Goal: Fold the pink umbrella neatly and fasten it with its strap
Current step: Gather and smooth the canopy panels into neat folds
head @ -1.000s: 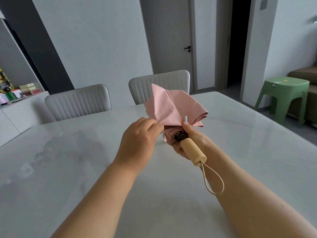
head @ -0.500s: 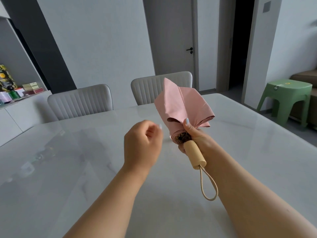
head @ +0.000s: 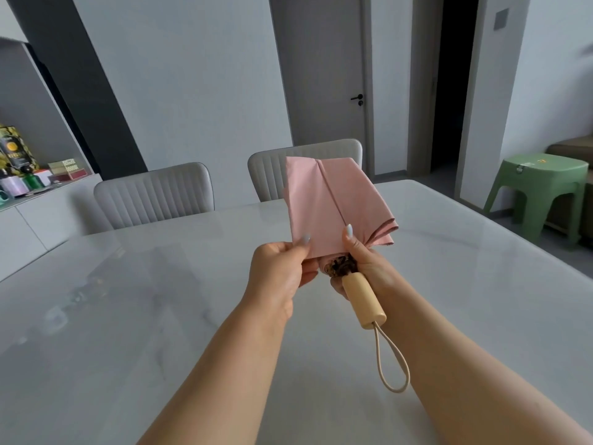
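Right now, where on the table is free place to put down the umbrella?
The white marble table is bare left of the left hand, toward the two grey chairs. It is also bare right of the pink umbrella, toward the green stool. Only the sideboard is crowded.

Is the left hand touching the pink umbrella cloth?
Touching. The head view shows the left hand pinching the edge of a flattened pink umbrella panel, thumb lying on the cloth, while the right hand grips the bundle above the wooden handle.

The umbrella (head: 333,207) is held above the middle of the tabletop (head: 128,316), left hand (head: 279,274) on its left, right hand (head: 365,264) on its right. Two chairs (head: 154,195) stand behind the far edge; a stool (head: 542,187) stands beyond the right edge.
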Action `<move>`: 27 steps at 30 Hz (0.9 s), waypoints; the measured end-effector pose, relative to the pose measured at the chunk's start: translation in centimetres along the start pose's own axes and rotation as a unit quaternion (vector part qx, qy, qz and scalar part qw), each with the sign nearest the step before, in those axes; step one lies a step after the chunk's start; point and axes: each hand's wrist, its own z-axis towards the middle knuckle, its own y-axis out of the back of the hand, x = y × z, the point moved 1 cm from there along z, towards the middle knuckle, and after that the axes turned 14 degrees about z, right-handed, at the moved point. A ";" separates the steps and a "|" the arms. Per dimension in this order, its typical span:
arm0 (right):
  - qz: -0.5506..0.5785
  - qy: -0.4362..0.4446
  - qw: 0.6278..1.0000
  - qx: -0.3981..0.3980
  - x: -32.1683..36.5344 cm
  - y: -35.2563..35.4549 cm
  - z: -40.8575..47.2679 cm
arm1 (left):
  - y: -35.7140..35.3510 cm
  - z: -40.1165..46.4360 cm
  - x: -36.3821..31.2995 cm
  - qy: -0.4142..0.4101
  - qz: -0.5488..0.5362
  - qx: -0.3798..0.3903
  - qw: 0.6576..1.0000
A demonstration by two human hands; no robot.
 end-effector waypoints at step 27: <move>-0.148 0.062 0.987 0.019 -0.5 -0.8 -0.3 | 1.6 10.9 -7.0 0.017 0.206 -0.265 0.942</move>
